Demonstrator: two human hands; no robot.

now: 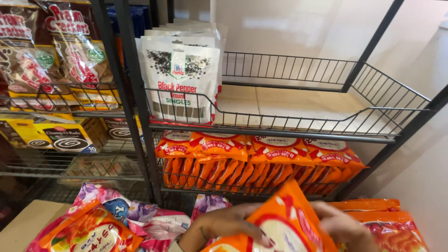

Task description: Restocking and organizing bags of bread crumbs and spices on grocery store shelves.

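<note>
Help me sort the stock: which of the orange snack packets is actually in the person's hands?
The orange packet at the bottom centre, gripped by the left hand and right hand. The other orange packets stand in rows on the wire shelf above.

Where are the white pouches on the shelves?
The white pouches stand at the left end of the upper wire shelf, above the orange packets.

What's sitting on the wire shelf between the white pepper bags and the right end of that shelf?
Nothing; in the head view the wire shelf is bare from the white pepper bags across to its right end, showing only its pale board floor.
</note>
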